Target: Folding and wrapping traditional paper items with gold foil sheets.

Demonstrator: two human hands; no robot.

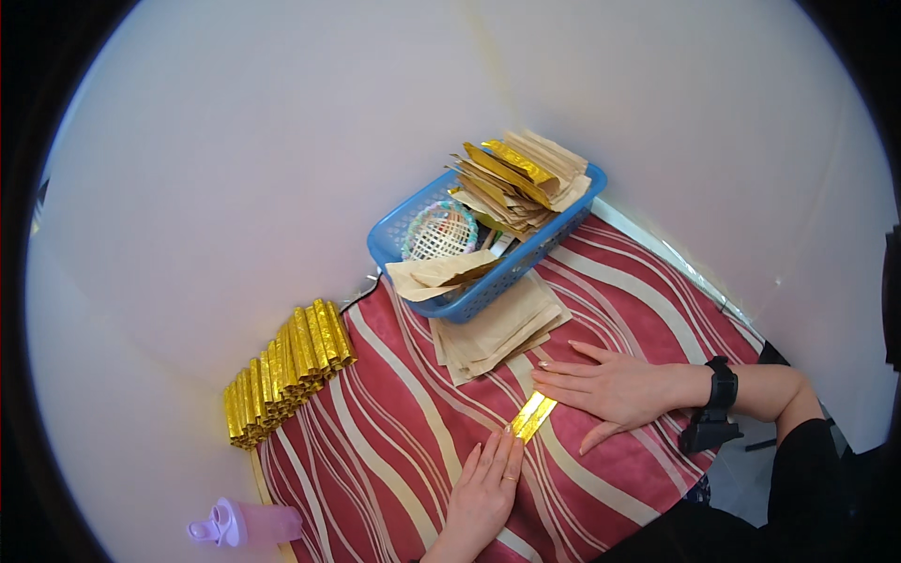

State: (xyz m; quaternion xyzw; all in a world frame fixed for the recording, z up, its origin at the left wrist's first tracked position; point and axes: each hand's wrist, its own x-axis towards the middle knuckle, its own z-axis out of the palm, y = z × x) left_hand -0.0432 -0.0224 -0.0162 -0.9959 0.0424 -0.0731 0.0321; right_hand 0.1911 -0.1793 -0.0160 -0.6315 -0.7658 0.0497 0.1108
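Note:
A narrow strip of folded gold foil paper point(533, 418) lies on the red striped cloth between my hands. My left hand point(483, 493) rests flat with its fingertips at the strip's near-left end. At the far-right end lies my right hand point(615, 387), palm down, fingers stretched out and thumb apart. Both hands press on the strip or the cloth beside it; neither grips anything. Just beyond sits a stack of flat brown paper sheets point(502, 328), partly under a blue plastic basket point(483, 298).
Folded brown and gold papers point(526, 178) and a small woven basket point(441, 231) fill the blue basket. Rolled gold paper tubes point(286, 371) are piled at the left by the wall. A purple bottle point(246, 524) lies near the cloth's point(413, 403) lower left edge.

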